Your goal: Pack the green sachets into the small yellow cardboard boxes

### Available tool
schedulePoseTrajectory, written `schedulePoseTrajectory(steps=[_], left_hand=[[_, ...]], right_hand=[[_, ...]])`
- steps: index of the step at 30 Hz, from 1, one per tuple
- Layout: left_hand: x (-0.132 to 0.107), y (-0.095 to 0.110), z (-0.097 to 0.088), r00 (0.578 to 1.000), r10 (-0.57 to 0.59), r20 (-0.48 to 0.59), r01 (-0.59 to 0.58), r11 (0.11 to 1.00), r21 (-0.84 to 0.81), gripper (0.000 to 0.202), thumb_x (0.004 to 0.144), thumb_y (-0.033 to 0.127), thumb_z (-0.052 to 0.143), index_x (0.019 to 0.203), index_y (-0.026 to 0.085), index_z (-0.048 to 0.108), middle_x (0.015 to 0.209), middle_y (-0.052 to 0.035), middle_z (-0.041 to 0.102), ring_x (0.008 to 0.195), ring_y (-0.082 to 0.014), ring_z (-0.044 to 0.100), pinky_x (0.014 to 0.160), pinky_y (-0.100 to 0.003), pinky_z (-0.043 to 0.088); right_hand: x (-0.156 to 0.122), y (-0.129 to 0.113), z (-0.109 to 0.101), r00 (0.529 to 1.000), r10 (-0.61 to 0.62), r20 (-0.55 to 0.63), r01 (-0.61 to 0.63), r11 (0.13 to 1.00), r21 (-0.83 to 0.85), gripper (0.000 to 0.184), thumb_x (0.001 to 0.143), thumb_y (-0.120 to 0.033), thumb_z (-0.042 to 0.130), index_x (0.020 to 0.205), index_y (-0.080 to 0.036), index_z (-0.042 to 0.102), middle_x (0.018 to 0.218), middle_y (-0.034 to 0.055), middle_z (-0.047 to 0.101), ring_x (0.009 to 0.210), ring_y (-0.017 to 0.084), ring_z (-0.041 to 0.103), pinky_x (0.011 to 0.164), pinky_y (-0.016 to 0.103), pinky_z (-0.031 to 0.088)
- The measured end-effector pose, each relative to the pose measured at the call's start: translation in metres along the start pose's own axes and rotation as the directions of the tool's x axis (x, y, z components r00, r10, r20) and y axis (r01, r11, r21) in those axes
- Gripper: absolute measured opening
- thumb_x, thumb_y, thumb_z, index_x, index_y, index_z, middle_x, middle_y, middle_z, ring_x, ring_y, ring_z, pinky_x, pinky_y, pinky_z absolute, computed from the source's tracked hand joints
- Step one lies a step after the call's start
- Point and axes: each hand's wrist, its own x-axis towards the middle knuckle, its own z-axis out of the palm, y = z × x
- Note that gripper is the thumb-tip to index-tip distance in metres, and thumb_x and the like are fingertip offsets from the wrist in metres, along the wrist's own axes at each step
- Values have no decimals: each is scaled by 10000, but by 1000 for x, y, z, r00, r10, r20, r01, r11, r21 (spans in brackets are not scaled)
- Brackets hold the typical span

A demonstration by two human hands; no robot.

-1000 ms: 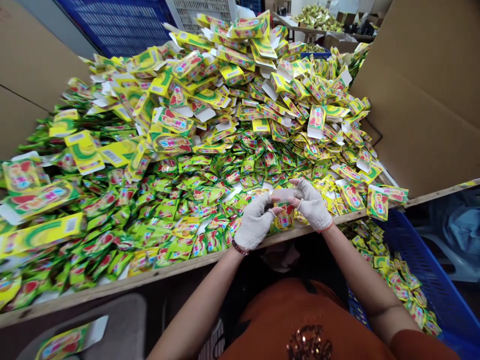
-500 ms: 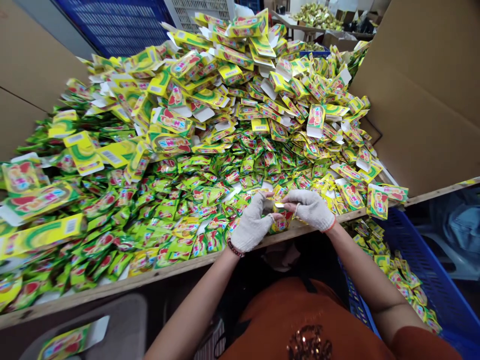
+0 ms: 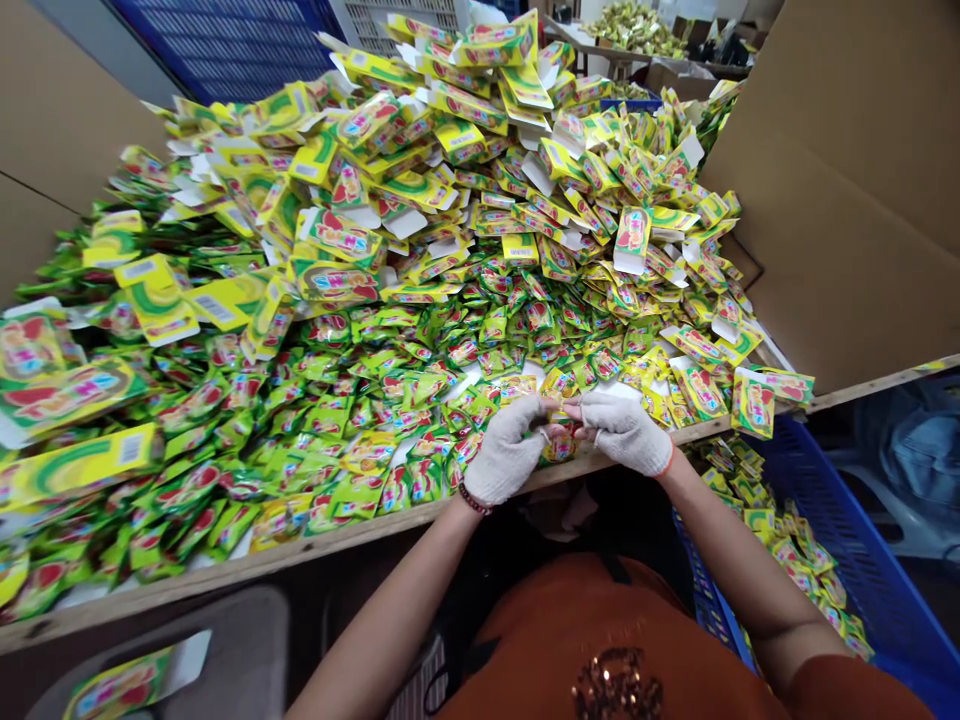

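Note:
My left hand (image 3: 510, 450), in a white fingerless glove, is closed on one end of a small yellow-and-green candy box (image 3: 560, 446) just above the front edge of the table. My right hand (image 3: 624, 432), gloved the same way, pinches the box's other end, its fingertips meeting those of the left. Fingers cover most of the box, so its flaps hardly show. Around both hands lie small green candy packets (image 3: 420, 480) with watermelon pictures. Flat yellow packets (image 3: 656, 400) lie beside my right hand.
Behind the packets rises a heap of open yellow cartons (image 3: 375, 180). Cardboard walls (image 3: 840, 200) flank the table, and a wooden strip (image 3: 300, 552) edges its front. A blue crate (image 3: 892, 600) with packed boxes stands low at right; one carton (image 3: 127, 685) rests on a grey stool at lower left.
My fingertips have come together over the end of the box, and the white flap seen between them before is now covered. My right hand has shifted slightly.

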Motion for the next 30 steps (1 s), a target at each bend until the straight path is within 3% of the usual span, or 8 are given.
schedulePoseTrajectory(steps=[3, 6, 9, 12, 14, 19, 25, 30], left_hand=[[0, 5, -2, 986, 165, 33, -168, 976, 135, 127, 849, 143, 577, 895, 191, 685, 849, -36, 665, 791, -154, 613, 750, -283, 491], [-1, 8, -3, 973, 221, 69, -231, 952, 202, 169, 845, 113, 534, 871, 188, 684, 892, -59, 673, 824, -168, 622, 754, -295, 501], [-1, 6, 1, 991, 115, 62, -122, 983, 137, 126, 852, 173, 568, 921, 196, 670, 907, -54, 675, 850, -175, 639, 791, -311, 520], [-1, 0, 7, 991, -130, -1, 129, 983, -134, 276, 830, 250, 645, 1092, 196, 581, 911, -36, 669, 853, -175, 669, 807, -321, 552], [-1, -4, 11, 974, -225, 3, 218, 939, -265, 360, 807, 268, 680, 1126, 192, 532, 956, -42, 668, 893, -186, 684, 840, -339, 562], [-2, -7, 12, 963, -267, 42, 266, 906, -330, 346, 799, 270, 693, 1096, 195, 534, 1064, -66, 668, 972, -208, 694, 913, -376, 554], [0, -2, 8, 967, -252, 18, 245, 918, -311, 300, 812, 275, 666, 1073, 190, 547, 975, -43, 687, 899, -181, 691, 860, -336, 552], [13, 16, -10, 985, -168, 26, 169, 985, -24, 147, 857, 319, 596, 883, 177, 622, 835, -16, 670, 774, -154, 630, 727, -273, 498]], right_hand=[[-7, 3, 2, 1000, -7, 2, 7, 999, -33, 364, 891, -185, 575, 1235, -239, 679, 1051, 79, 707, 1011, 201, 664, 898, 341, 544], [-12, 3, 6, 1000, -10, -13, 9, 998, -59, 433, 859, -102, 515, 1237, -239, 676, 1041, 77, 693, 967, 191, 660, 853, 331, 550], [-14, 2, 12, 994, 48, -99, -55, 996, -63, 404, 859, -107, 516, 1203, -232, 686, 986, 68, 700, 917, 189, 662, 816, 326, 554], [-12, -1, 20, 946, 157, -283, -176, 983, -44, 310, 874, -188, 599, 1171, -215, 683, 1025, 76, 710, 944, 207, 668, 859, 350, 552], [-8, -4, 22, 924, 167, -343, -190, 981, -35, 270, 875, -218, 628, 1138, -217, 690, 1032, 73, 707, 968, 210, 663, 882, 353, 545], [0, -7, 21, 957, 78, -280, -87, 996, -17, 198, 900, -177, 589, 1025, -243, 728, 960, 52, 664, 926, 180, 641, 815, 304, 539], [9, -7, 15, 994, 18, -112, -30, 994, -107, 269, 857, -64, 503, 940, -201, 719, 872, 44, 611, 810, 163, 594, 719, 271, 504], [9, -9, 17, 962, 170, -215, -168, 985, 29, 127, 865, -148, 586, 957, -193, 661, 860, 25, 634, 808, 167, 606, 760, 288, 505]])
